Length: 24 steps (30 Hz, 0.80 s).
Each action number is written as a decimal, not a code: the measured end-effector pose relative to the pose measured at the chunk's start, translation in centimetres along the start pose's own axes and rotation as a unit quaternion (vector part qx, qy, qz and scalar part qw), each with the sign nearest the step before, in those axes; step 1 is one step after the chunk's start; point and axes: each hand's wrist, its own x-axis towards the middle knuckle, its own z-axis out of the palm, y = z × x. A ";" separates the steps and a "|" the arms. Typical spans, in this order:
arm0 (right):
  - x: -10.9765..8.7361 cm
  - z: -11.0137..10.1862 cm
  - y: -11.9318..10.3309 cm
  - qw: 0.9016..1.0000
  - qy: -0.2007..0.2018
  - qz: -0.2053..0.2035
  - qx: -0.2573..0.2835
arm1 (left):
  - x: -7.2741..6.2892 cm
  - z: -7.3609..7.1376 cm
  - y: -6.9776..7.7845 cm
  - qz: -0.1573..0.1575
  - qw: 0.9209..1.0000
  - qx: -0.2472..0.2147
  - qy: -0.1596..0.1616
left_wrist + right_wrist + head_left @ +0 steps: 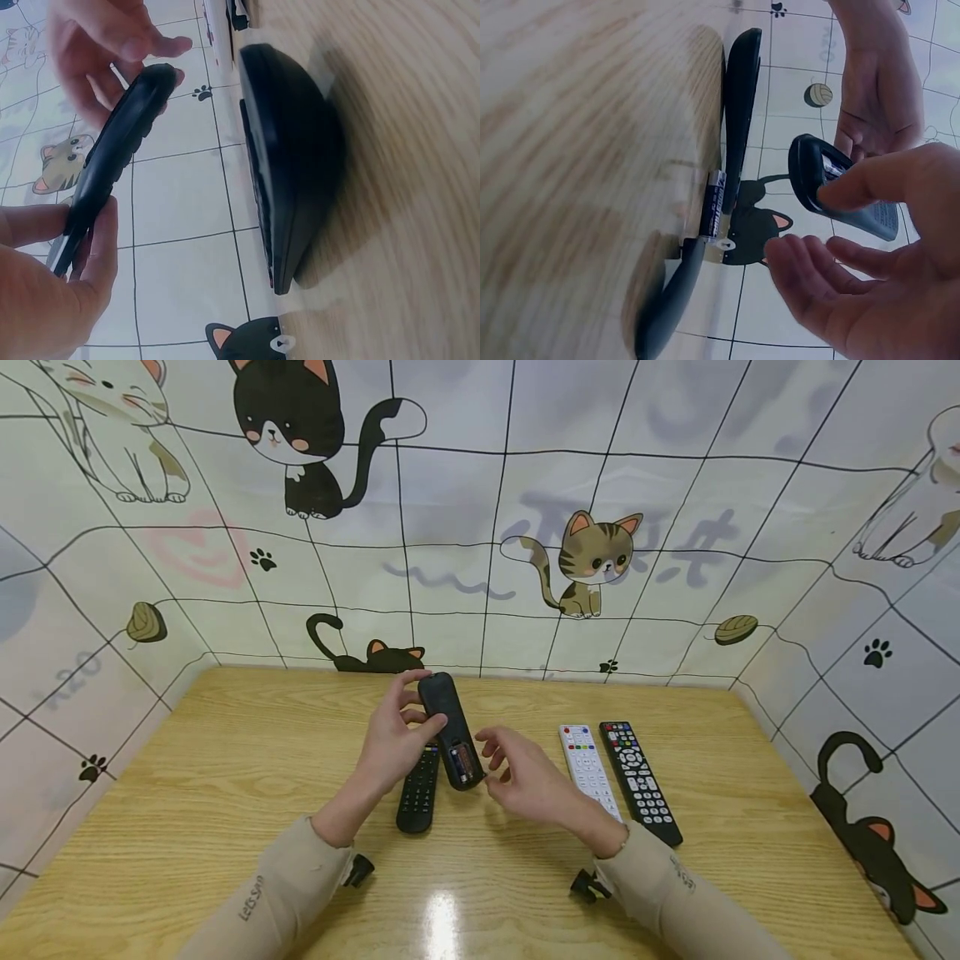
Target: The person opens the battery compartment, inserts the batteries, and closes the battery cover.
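My left hand grips a black remote control by its upper part, its back facing up. Its battery compartment is uncovered, and a battery shows inside. Beside the remote's lower end is my right hand, fingers loosely bent; in the right wrist view its thumb overlaps that end. A second black remote lies on the table under the held one. Near it in the right wrist view are a loose battery and a thin curved black piece, both on the table.
To the right of my right hand, a white remote and a black remote with light buttons lie side by side on the wooden table. A cat-patterned backdrop rises at the table's back and sides.
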 end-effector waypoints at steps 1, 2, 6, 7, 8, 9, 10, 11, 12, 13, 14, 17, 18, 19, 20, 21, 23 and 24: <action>0.0 0.0 0.0 1.000 -0.002 -0.001 -0.014 | 0.0 -0.1 0.0 -0.001 1.000 0.001 0.000; 0.0 0.0 0.0 1.000 -0.004 -0.002 -0.029 | 0.0 -0.1 0.0 -0.002 1.000 0.003 0.001; 0.3 0.0 -0.1 0.996 -0.017 0.018 -0.083 | 0.0 -0.3 0.0 -0.001 1.000 0.008 0.003; 0.4 0.0 -0.1 0.995 -0.023 0.026 -0.092 | 0.0 -0.4 0.0 -0.001 1.000 0.009 0.004; 0.5 0.0 -0.1 0.994 -0.030 0.033 -0.100 | 0.0 -0.4 0.0 -0.002 1.000 0.010 0.004; 0.6 0.1 -0.1 0.993 -0.038 0.041 -0.109 | 0.0 -0.5 0.0 -0.003 1.000 0.012 0.005; 0.7 0.2 -0.1 0.991 -0.046 0.048 -0.116 | 0.0 -0.5 0.0 -0.004 1.000 0.014 0.006; 0.8 0.2 0.0 0.990 -0.054 0.053 -0.123 | 0.0 -0.5 -0.1 -0.006 1.000 0.015 0.007; 0.9 0.3 0.0 0.988 -0.061 0.056 -0.130 | 0.0 -0.6 -0.1 -0.008 1.000 0.018 0.009; 0.9 0.3 0.0 0.987 -0.068 0.056 -0.137 | 0.0 -0.6 -0.1 -0.008 1.000 0.019 0.010; 1.0 0.4 0.0 0.985 -0.074 0.054 -0.145 | 0.0 -0.6 -0.1 -0.009 1.000 0.019 0.011; 1.3 0.6 0.0 0.981 -0.088 0.044 -0.168 | 0.0 -0.8 -0.1 -0.011 1.000 0.017 0.012; 1.4 0.7 0.0 0.979 -0.092 0.038 -0.176 | 0.0 -0.8 -0.1 -0.011 1.000 0.017 0.012; 1.5 0.8 0.0 0.978 -0.095 0.032 -0.184 | 0.0 -0.9 -0.1 -0.012 1.000 0.017 0.012; 1.6 0.9 0.0 0.977 -0.097 0.027 -0.190 | 0.0 -0.9 -0.1 -0.013 1.000 0.018 0.013; 1.7 1.0 0.0 0.975 -0.100 0.022 -0.197 | 0.0 -0.9 -0.1 -0.014 1.000 0.019 0.014; 1.9 1.2 0.0 0.972 -0.104 0.009 -0.211 | 0.0 -1.0 -0.1 -0.015 1.000 0.023 0.015; 2.0 1.3 0.0 0.971 -0.104 0.002 -0.216 | 0.0 -1.0 -0.1 -0.016 0.999 0.023 0.016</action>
